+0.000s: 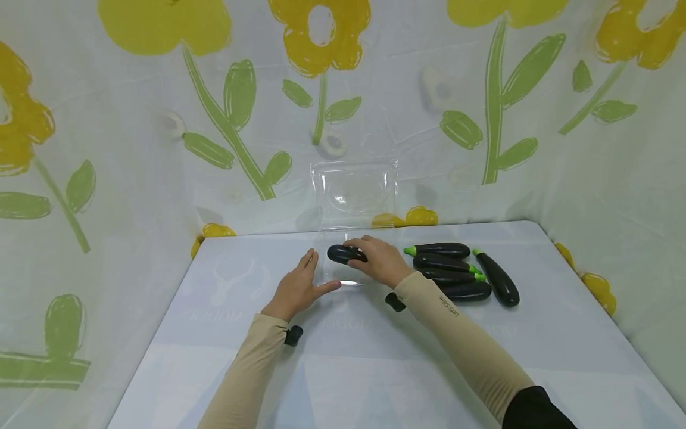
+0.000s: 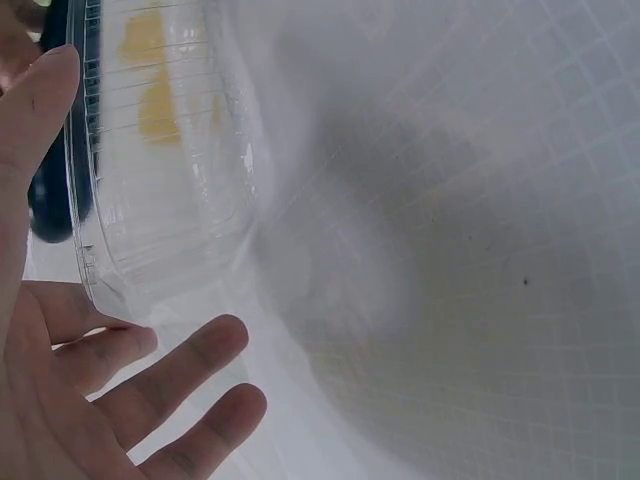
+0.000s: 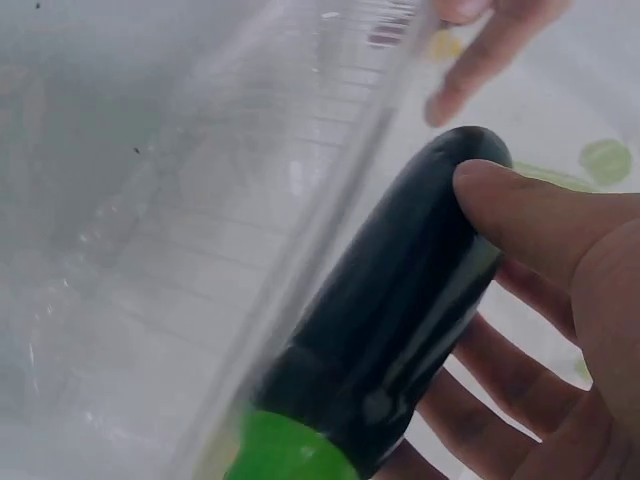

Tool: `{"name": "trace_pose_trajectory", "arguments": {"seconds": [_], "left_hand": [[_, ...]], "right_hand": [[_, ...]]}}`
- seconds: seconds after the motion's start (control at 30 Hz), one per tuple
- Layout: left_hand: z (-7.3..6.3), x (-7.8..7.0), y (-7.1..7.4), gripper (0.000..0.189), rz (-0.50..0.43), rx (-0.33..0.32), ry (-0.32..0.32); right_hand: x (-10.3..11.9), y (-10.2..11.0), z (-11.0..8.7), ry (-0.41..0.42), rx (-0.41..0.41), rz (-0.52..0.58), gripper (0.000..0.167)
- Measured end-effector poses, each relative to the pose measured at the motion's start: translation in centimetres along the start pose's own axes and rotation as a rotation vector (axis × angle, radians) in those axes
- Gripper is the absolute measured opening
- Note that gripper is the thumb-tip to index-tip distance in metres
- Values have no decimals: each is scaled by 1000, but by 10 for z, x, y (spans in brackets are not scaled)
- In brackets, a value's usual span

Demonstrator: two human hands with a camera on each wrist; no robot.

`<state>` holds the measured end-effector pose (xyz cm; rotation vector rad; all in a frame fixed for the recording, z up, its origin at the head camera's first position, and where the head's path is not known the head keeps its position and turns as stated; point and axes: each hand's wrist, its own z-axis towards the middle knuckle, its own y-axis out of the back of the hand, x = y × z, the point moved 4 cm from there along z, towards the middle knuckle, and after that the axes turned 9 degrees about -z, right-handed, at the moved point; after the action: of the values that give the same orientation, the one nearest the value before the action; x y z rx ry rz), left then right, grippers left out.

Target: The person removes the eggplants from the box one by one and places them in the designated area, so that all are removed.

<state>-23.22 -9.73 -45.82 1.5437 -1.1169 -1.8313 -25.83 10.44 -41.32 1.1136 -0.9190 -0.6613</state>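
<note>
My right hand (image 1: 379, 260) holds a dark purple eggplant (image 1: 343, 254) over the clear plastic box (image 1: 351, 283), thumb on one side and fingers on the other. In the right wrist view the eggplant (image 3: 400, 290) shows its bright green cap (image 3: 290, 450) beside the box's rim. My left hand (image 1: 298, 288) is spread at the box's left front corner. Its thumb lies by the rim in the left wrist view, and its fingertips reach the wall of the box (image 2: 170, 220). The box's lid (image 1: 355, 193) stands raised at the back.
Several more eggplants (image 1: 443, 262) with green caps lie in a stack right of my right hand, and one eggplant (image 1: 498, 279) lies slanted beside them. The white table (image 1: 343, 369) ends at a flower-printed curtain (image 1: 386, 119) behind the box.
</note>
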Motion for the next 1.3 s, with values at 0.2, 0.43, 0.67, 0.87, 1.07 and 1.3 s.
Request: {"name": "trace_pose_trajectory", "arguments": {"seconds": [0.2, 0.43, 0.67, 0.87, 1.07, 1.3], "left_hand": [[0, 0, -1, 108, -18, 3, 16], [1, 1, -3, 109, -15, 11, 15], [1, 2, -3, 110, -29, 17, 14], [0, 1, -3, 111, -29, 15, 7], [0, 1, -4, 110, -36, 14, -1], [-1, 2, -3, 110, -34, 18, -9]], "right_hand": [[-1, 15, -9, 1, -76, 28, 50], [-3, 34, -23, 32, -223, 55, 49], [-14, 51, -35, 25, -345, 85, 49], [-27, 60, -47, 3, -383, 129, 51], [-39, 66, -62, -43, -398, 134, 52], [-62, 73, -80, -75, -460, 146, 53]]}}
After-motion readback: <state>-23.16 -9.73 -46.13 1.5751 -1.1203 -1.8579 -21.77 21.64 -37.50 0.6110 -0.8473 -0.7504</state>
